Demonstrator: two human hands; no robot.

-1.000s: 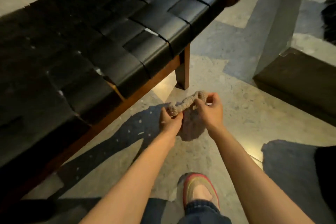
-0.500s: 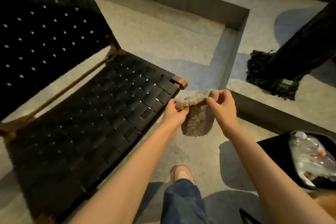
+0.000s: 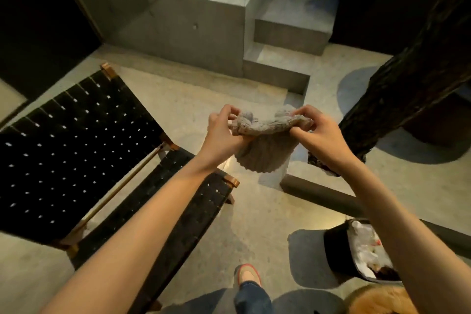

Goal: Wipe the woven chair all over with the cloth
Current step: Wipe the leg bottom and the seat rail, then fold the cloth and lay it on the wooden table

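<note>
The woven chair (image 3: 76, 150) has black straps on a brown wooden frame and stands at the left, its backrest leaning away and its seat partly hidden under my left forearm. A grey-beige fluffy cloth (image 3: 265, 145) hangs in the air to the right of the chair, not touching it. My left hand (image 3: 224, 130) grips the cloth's bunched top edge at the left end. My right hand (image 3: 316, 127) pinches the right end. The rest of the cloth droops below between both hands.
Concrete steps and blocks (image 3: 288, 28) rise at the back. A dark rough trunk (image 3: 407, 71) slants at the right. A black bin with a white liner (image 3: 362, 250) stands on the floor at the lower right. My shoe (image 3: 247, 275) shows below.
The view has risen and pulled back, so the whole chair shows smaller at the left. Both hands have lifted the cloth higher and spread its top edge wider.
</note>
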